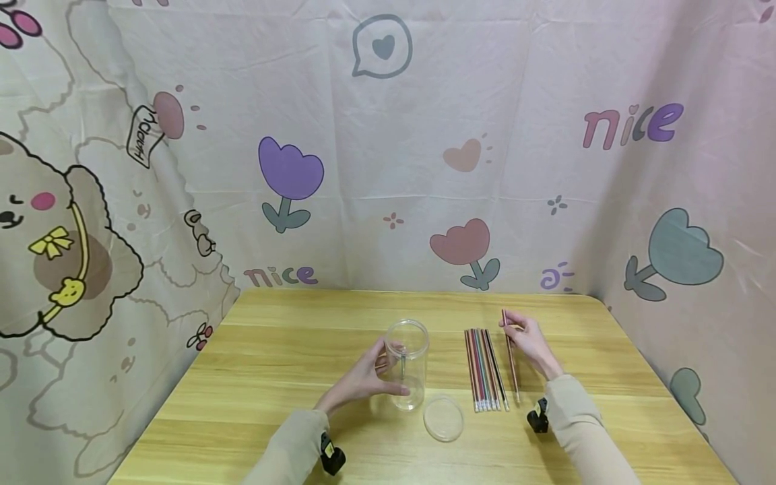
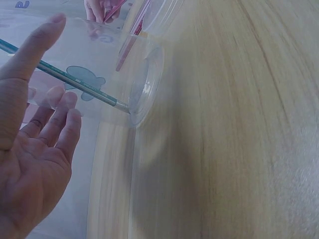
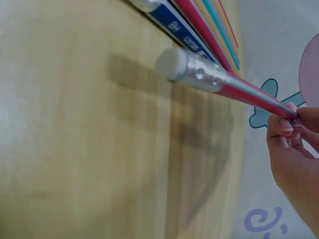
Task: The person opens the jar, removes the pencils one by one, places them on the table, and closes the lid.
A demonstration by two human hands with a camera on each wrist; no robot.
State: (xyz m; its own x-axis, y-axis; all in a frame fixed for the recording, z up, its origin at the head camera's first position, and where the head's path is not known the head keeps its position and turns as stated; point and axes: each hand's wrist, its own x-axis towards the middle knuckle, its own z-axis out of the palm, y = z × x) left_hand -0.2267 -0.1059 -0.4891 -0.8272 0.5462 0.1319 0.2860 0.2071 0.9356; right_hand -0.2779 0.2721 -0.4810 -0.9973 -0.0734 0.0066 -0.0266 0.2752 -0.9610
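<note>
My left hand (image 1: 364, 377) holds a clear plastic jar (image 1: 415, 367) that stands upright on the table, thumb on one side and fingers round the other. Inside the open-topped jar leans a single green pencil (image 2: 79, 81), its end at the jar's bottom. To the right, my right hand (image 1: 529, 342) pinches a red pencil (image 1: 512, 360) near its upper end. That pencil's white eraser (image 3: 171, 64) points toward me, just beside a row of several coloured pencils (image 1: 483, 370). A round clear lid (image 1: 444, 419) lies flat between the jar and the row.
The wooden table (image 1: 273, 377) runs back to a printed curtain (image 1: 376, 135), and another patterned curtain (image 1: 91, 236) hangs along the left. A small black camera (image 1: 331, 455) sits at my left wrist and another black camera (image 1: 537, 416) at my right.
</note>
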